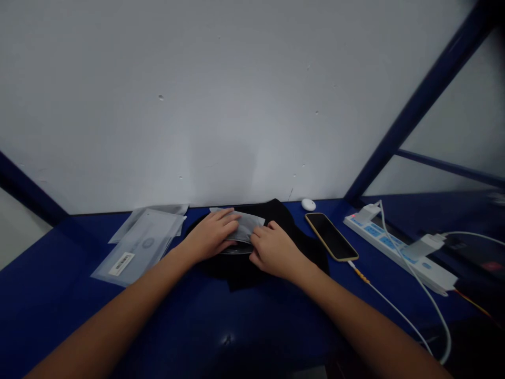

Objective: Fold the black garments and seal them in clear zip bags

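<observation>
Both bare forearms (130,310) are slanting over the blue table top (189,326), one along the 7 o'clock line and the other along the 5 o'clock line, and both are leading to a grey plastic pouch (248,225). From where I am standing, the pouch is lying over a black cloth (244,273), between the two hands. Its long axis is running almost level from 9 to 3 o'clock, with the right end dipping slightly toward 4. The left hand (213,232) is sitting at 9 o'clock of the pouch; its fingers are covering the upper face and its thumb is lying by the near edge, so I believe it is pinching that side. The right hand (275,250) is sitting at 4 o'clock, a little nearer to the body, and its curled fingers are pinching the corner; how they are pressing underneath, I cannot tell. In my judgement, the important relation is this: the near edge, at 6 o'clock, is showing a narrow dark gap, and this gap is lying across the line from one hand to the other. Some plastic sleeves (148,231) are lying at 9 o'clock, beyond the left hand, while a phone (332,237) is resting at 3 o'clock, beyond the right hand.
</observation>
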`<action>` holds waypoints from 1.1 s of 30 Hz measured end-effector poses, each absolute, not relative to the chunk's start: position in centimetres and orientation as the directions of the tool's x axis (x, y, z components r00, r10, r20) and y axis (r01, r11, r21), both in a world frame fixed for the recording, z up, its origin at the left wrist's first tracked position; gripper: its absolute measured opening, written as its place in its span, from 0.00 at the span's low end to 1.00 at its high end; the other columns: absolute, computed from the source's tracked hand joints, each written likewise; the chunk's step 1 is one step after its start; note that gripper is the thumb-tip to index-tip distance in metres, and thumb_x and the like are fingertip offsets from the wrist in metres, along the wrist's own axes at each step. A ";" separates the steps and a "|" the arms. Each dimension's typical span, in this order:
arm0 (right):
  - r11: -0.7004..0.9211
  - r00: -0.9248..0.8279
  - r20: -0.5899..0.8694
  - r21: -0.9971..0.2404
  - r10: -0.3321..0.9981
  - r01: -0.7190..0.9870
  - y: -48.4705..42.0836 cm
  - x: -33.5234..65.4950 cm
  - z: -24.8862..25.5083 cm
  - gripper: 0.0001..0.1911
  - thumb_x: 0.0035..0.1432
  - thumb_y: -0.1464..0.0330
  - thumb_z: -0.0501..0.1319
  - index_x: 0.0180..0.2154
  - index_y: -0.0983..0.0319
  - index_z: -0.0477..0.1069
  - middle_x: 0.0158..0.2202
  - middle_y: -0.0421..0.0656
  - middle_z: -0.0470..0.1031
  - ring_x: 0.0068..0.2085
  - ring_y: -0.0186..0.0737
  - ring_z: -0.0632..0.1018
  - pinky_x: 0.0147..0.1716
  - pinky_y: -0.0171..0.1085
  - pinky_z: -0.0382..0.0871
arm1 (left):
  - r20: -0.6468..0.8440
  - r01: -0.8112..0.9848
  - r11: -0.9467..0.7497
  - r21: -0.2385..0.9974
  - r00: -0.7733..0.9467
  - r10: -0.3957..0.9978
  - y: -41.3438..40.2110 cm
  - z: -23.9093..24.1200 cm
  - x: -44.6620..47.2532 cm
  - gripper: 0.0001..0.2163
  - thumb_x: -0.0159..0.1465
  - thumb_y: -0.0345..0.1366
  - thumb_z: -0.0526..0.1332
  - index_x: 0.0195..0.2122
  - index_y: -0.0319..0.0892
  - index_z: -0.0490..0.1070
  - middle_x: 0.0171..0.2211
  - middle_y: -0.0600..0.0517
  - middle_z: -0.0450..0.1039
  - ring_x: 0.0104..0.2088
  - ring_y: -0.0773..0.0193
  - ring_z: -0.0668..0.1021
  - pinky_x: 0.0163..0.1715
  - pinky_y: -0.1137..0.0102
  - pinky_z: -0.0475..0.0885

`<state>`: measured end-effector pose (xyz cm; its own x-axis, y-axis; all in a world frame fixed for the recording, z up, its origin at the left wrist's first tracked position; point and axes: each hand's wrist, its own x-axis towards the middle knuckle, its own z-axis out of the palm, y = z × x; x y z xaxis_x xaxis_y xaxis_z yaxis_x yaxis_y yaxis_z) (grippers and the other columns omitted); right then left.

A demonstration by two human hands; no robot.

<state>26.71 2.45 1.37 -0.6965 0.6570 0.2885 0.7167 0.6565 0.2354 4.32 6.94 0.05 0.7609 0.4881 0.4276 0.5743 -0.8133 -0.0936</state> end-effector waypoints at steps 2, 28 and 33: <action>0.675 -0.722 0.278 0.256 0.634 0.692 2.3 26.4 1.0 0.07 0.58 0.66 0.60 0.33 0.63 0.74 0.34 0.48 0.77 0.35 0.46 0.74 0.41 0.45 0.62 | 0.388 0.582 -0.809 -0.080 0.766 0.512 7.4 0.3 5.0 0.11 0.62 0.33 0.63 0.46 0.42 0.68 0.61 0.44 0.67 0.65 0.51 0.63 0.58 0.55 0.65; 0.810 -0.804 0.360 0.181 0.473 0.558 4.2 28.4 0.6 0.04 0.63 0.70 0.57 0.35 0.61 0.70 0.33 0.43 0.75 0.36 0.39 0.73 0.41 0.40 0.61 | 0.537 0.678 -0.733 0.061 0.597 0.597 2.0 -1.5 6.5 0.17 0.62 0.32 0.58 0.53 0.41 0.67 0.63 0.43 0.64 0.63 0.49 0.64 0.66 0.44 0.47; 0.826 -0.781 0.507 0.210 0.365 0.523 4.3 28.4 -0.2 0.11 0.67 0.71 0.52 0.34 0.61 0.72 0.30 0.41 0.74 0.33 0.38 0.71 0.39 0.41 0.61 | 0.688 0.642 -0.767 -0.008 0.560 0.462 2.4 -1.9 7.0 0.10 0.68 0.33 0.57 0.49 0.44 0.71 0.53 0.49 0.76 0.55 0.56 0.73 0.66 0.46 0.44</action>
